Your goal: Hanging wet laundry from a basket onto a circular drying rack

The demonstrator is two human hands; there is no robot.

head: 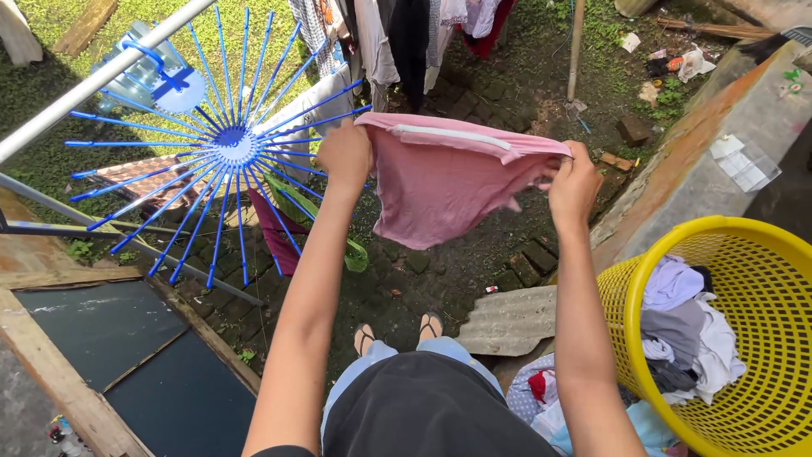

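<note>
Head view: the left hand (pixel 344 155) and right hand (pixel 574 184) each pinch an upper corner of a pink cloth (pixel 444 190), stretched between them, hanging down. A blue spoked drying rack (pixel 228 148) sits at nine o'clock, a yellow laundry basket (pixel 765 254) at four o'clock.

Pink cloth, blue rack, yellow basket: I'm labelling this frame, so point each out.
Pink cloth (pixel 440 199), head view, middle of the fabric.
Blue rack (pixel 234 146), head view, its hub.
Yellow basket (pixel 765 338), head view, inner mesh wall.
</note>
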